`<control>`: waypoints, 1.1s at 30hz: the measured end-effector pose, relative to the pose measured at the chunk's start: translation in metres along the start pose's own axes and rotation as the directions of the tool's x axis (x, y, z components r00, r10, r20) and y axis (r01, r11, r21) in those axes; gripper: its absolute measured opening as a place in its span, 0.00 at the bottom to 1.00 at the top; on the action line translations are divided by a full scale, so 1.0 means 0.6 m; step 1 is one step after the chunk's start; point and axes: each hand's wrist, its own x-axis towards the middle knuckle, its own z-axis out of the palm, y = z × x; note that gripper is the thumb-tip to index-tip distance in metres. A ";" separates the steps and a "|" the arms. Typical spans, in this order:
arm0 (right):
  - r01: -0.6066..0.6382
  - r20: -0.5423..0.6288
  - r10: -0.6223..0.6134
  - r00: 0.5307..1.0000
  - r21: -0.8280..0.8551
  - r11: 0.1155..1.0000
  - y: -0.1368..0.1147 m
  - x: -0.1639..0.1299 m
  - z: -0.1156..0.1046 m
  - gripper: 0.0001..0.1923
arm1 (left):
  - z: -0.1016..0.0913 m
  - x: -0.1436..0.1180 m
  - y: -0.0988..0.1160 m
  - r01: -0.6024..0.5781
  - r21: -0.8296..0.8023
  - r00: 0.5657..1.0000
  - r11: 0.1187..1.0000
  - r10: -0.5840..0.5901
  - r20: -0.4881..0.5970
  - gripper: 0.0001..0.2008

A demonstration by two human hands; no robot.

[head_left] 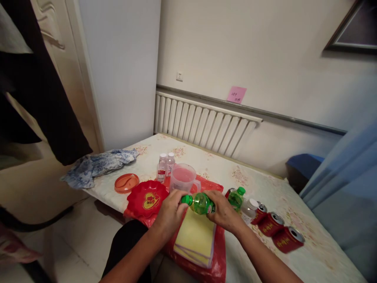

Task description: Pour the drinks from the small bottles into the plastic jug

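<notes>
A green plastic bottle lies sideways between my hands, above a stack of yellow cloths. The fingers of my left hand close on its green cap at the left end. Around the bottle's body on the right, my right hand is wrapped. Just behind it stands a clear plastic pitcher with a handle on its right. Left of my hands sits a red scalloped plate with a gold heart print. A red plastic sheet lies beneath the cloths.
Several small clear bottles with white caps stand behind the plate, near an orange lid. To the right are another green bottle, a white-capped bottle and red cans. A blue patterned cloth hangs over the left table edge.
</notes>
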 end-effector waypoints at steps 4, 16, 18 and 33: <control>0.009 -0.013 -0.009 1.000 0.033 0.999 -0.001 -0.009 -0.003 0.22 | 0.003 -0.005 0.003 -0.082 0.016 0.995 0.997 0.081 0.050 0.14; -0.053 0.021 0.049 0.999 0.305 0.951 0.010 -0.031 0.013 0.27 | 0.012 0.017 0.005 -0.034 -0.019 0.994 0.999 0.036 0.107 0.13; -0.072 0.014 0.071 0.997 0.341 0.937 0.016 -0.034 0.016 0.30 | 0.010 0.027 0.015 -0.050 -0.008 0.989 0.999 0.051 0.138 0.15; -0.220 0.021 0.236 0.971 0.459 0.861 0.019 -0.050 0.016 0.35 | 0.022 0.058 0.034 -0.097 -0.044 0.971 0.994 0.104 0.215 0.14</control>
